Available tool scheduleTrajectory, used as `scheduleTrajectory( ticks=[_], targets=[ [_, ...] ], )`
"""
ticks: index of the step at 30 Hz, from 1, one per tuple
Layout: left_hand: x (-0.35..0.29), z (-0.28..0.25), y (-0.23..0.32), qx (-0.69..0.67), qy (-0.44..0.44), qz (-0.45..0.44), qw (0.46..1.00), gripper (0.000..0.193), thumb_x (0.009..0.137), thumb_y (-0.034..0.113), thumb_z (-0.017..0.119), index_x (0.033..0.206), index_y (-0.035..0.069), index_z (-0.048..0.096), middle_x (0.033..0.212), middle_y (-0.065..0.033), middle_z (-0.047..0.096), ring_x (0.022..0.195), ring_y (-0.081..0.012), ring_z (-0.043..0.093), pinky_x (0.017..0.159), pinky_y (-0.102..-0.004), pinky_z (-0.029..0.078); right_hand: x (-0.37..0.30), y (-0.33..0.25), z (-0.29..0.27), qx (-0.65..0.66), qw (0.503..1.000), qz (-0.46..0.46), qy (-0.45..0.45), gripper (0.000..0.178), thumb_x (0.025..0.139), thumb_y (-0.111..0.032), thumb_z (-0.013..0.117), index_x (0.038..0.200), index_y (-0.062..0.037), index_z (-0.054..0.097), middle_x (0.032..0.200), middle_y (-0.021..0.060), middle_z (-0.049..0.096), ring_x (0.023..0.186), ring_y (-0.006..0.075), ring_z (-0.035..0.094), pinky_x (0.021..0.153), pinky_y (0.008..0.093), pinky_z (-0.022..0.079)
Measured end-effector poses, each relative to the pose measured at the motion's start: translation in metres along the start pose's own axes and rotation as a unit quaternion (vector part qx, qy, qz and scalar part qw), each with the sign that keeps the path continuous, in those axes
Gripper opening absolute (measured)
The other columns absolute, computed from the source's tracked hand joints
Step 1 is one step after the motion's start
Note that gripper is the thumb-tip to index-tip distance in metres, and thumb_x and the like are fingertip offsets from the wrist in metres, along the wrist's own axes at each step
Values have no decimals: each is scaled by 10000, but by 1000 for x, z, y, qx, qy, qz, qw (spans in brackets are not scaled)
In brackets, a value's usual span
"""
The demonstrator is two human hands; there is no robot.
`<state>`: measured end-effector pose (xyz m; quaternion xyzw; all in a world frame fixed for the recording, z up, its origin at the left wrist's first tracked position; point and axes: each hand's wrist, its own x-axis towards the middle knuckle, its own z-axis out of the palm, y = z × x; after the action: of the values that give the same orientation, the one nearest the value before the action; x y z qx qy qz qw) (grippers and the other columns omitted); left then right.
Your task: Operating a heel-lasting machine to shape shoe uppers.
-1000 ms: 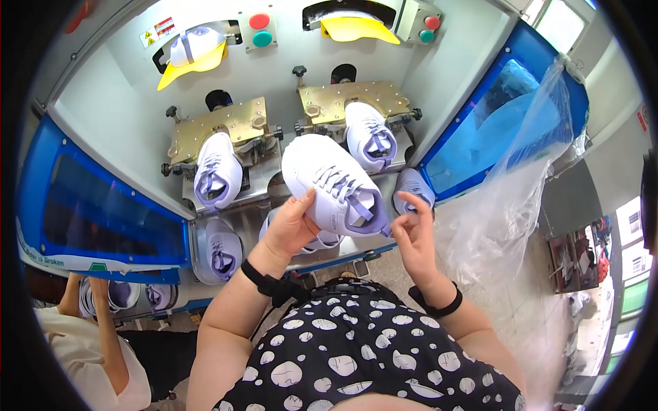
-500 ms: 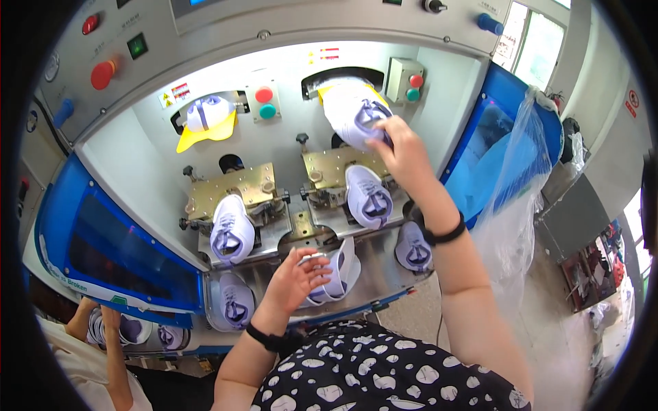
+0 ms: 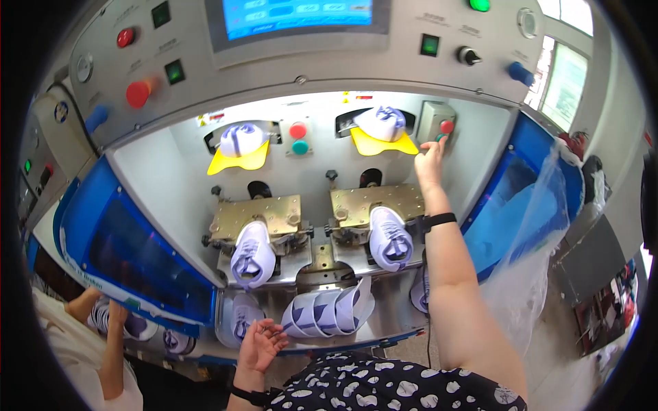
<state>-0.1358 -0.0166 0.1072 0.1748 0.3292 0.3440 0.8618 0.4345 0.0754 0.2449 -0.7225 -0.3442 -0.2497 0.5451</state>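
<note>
My right hand [image 3: 430,159] reaches up to the machine's back wall, one finger at the red button [image 3: 446,127] on a grey box. Just left of it a white and lilac shoe [image 3: 381,122] sits in a slot over a yellow lip. My left hand [image 3: 258,344] hovers open, palm up, at the front ledge, close to a stack of white shoes [image 3: 329,309] lying on their sides. Two more shoes [image 3: 253,253] [image 3: 390,238] rest on brass plates. Another shoe [image 3: 240,139] fills the left slot.
Blue guard panels [image 3: 130,257] [image 3: 510,205] flank the bay. Above it a control panel carries a screen [image 3: 298,14], red and green buttons. A clear plastic bag [image 3: 541,246] hangs on the right. Another person's arm [image 3: 113,342] holds a shoe at lower left.
My right hand set the shoe into the right upper slot, let go and moved right to the red button. My left hand dropped from the stacked shoes to the front ledge.
</note>
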Motion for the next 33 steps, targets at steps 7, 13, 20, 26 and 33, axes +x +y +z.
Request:
scheduleTrajectory(
  ticks=[7, 13, 20, 26, 33],
  targets=[
    [14, -17, -1, 9, -69, 6, 998, 361, 966, 405, 443, 1072, 85, 573, 1003, -129, 633, 942, -287, 618, 814, -424, 510, -11, -22, -27, 141, 986, 86, 2, 238, 746, 16, 528, 974, -22, 583, 1361, 227, 450, 1238, 315, 456, 1021, 352, 362],
    [42, -18, 30, 9, 78, 58, 995, 461, 932, 454, 506, 1172, 61, 489, 1035, -141, 615, 971, -294, 617, 766, -398, 527, -226, -119, -85, 312, 845, -98, -423, 193, 751, 79, 465, 843, -20, 603, 818, 82, 590, 710, 207, 567, 725, 295, 455],
    [65, -12, 74, 111, 65, 167, 978, 516, 903, 425, 589, 1228, 54, 439, 1218, -160, 467, 1013, -333, 622, 716, -368, 554, -446, -102, -82, 196, 337, 231, -892, 442, 997, -321, 411, 1274, -6, 549, 1260, 100, 586, 1161, 184, 525, 1028, 296, 358],
    [92, 4, 81, 134, 78, 127, 980, 539, 852, 423, 662, 1182, 39, 476, 1076, -134, 558, 863, -313, 676, 661, -357, 562, -523, -77, -62, 152, 386, 113, -903, 452, 990, -297, 384, 1323, -8, 483, 1368, 152, 479, 1241, 270, 467, 1051, 324, 339],
    [94, -6, 92, 163, 47, 101, 980, 417, 889, 352, 561, 1129, 12, 539, 953, -148, 660, 813, -286, 685, 668, -359, 573, -522, -88, -66, 117, 449, 85, -882, 478, 955, -336, 448, 1313, -24, 495, 1360, 180, 478, 1233, 320, 475, 1040, 357, 358]
  ],
)
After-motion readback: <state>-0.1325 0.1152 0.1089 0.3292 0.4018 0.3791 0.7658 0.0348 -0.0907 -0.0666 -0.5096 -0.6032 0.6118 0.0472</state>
